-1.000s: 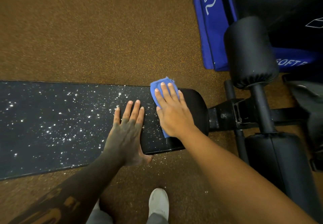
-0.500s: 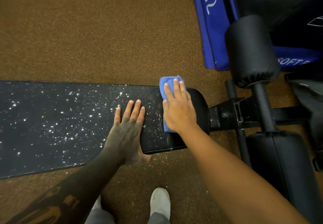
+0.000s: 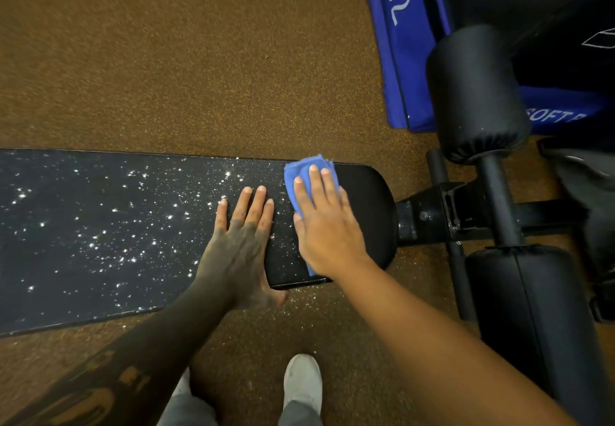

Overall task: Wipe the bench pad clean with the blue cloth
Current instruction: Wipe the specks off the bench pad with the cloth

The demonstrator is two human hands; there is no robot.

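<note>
A long black bench pad (image 3: pixel 100 232) runs across the view, strewn with white specks over most of its length. Its right end (image 3: pixel 369 212) looks free of specks. A folded blue cloth (image 3: pixel 299 172) lies on the pad near that end. My right hand (image 3: pixel 327 226) presses flat on the cloth, fingers pointing away from me, covering most of it. My left hand (image 3: pixel 244 246) lies flat and spread on the pad just left of the cloth, holding nothing, its thumb over the near edge.
Black roller pads (image 3: pixel 476 92) and the bench's metal frame (image 3: pixel 446 212) stand to the right. A blue mat marked "02" (image 3: pixel 404 53) lies at the back right. White specks dot the brown speckled floor (image 3: pixel 166 59) by my shoes (image 3: pixel 303 382).
My right hand slid the cloth to the right and then back left along the pad's end. My left hand stayed in place.
</note>
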